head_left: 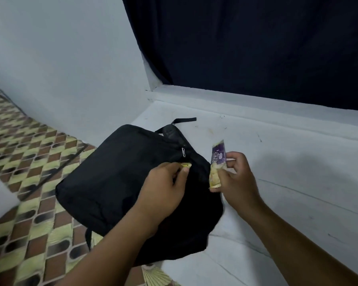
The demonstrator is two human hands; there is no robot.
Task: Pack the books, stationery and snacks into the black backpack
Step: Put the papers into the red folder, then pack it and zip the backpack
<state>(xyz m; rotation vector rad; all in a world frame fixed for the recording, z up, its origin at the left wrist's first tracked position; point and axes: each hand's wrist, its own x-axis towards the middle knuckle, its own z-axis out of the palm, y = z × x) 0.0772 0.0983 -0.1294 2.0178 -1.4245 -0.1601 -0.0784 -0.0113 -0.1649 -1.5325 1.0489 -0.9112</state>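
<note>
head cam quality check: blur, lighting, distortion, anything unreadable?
Head view: dim, bluish light; motion blur smears the floor tiles at left; wide-angle bend curves the wall base and ledge. The backpack is near-featureless black, so its opening is hard to read. Soft shadow on the ledge right of the right hand. The snack packet print is too blurred to read; left hand fairly sharp.

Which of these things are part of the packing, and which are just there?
Part of the job:
backpack
purple snack packet, held in the right hand
small yellow item, pinched by the left hand at the backpack

Just there:
white ledge
dark curtain
patterned floor
</note>
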